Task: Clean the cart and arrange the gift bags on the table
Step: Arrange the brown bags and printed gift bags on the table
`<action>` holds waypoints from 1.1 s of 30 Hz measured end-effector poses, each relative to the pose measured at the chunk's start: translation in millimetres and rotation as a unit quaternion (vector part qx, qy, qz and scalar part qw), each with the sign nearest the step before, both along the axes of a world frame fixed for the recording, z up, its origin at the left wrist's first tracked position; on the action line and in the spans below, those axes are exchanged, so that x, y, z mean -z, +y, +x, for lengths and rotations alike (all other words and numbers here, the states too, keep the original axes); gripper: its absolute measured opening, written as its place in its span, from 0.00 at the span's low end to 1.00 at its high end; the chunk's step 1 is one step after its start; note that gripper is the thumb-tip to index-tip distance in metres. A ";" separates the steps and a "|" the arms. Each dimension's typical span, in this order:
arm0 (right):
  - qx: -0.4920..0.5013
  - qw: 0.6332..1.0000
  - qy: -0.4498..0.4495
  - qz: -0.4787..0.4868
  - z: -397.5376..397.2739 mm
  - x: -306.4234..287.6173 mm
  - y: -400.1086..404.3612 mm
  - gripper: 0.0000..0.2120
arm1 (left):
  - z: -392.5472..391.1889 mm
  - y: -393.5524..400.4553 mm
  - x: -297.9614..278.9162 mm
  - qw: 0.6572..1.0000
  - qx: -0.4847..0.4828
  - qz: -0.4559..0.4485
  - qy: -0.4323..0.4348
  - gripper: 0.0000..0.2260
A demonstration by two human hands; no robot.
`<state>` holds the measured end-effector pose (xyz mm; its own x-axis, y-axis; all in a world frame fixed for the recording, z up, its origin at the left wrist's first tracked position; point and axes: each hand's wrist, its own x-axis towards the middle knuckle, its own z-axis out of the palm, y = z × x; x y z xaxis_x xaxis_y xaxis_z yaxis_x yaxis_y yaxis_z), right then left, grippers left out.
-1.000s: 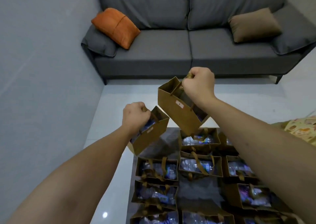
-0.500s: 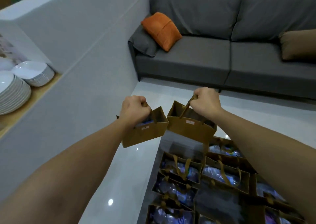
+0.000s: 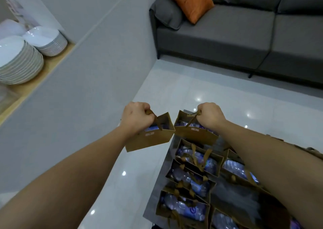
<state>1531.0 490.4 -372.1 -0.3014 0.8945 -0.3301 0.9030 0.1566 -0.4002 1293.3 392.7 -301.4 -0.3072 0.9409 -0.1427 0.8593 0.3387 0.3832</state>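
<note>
Left hand [image 3: 138, 117] fisted round the ribbon handle of a brown paper gift bag [image 3: 153, 137], bag hanging in the air over the floor [image 3: 167, 82], just off the cart's 10 o'clock corner. Blue-and-clear plastic-wrapped contents show in its open top. Right hand [image 3: 210, 115] likewise fisted on the handle of a second gift bag [image 3: 194, 132], hanging above the cart's 12 o'clock edge; purple-blue wrapped items inside. The two held bags touch corner to corner.

Cart top [image 3: 162, 185], grey, at 5 o'clock in view, carries more open brown bags packed close. Left column, far to near: bag [image 3: 199, 159], bag [image 3: 190, 179], bag [image 3: 181, 207], each with clear plastic packets with blue print, handles flopped over the contents. Right column bag [image 3: 236, 169] partly hidden by the right forearm, same contents.

Shelf [image 3: 40, 76] at 10 o'clock: two stacks of white plates [image 3: 19, 61]. Grey sofa [image 3: 236, 29] at 1 o'clock with an orange cushion [image 3: 190, 0].
</note>
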 end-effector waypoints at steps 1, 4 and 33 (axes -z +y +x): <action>0.001 1.000 0.000 0.002 0.1 8.8 0.9 0.10 | 0.0 -2.6 4.9 1.000 0.003 -0.001 0.003 0.16; 0.009 1.000 -0.007 -0.002 2.8 31.6 1.3 0.07 | -1.3 -9.0 19.6 1.000 0.005 -0.013 0.012 0.16; 0.253 0.967 0.019 -0.025 136.6 -71.5 -169.4 0.25 | 164.3 -45.2 -80.2 0.938 0.321 0.038 -0.126 0.12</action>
<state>1667.6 321.1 -300.6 0.1571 0.9139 -0.3743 0.8433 -0.3214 -0.4308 1457.6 347.5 -221.2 0.3599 0.9311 -0.0598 0.7563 -0.2536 0.6030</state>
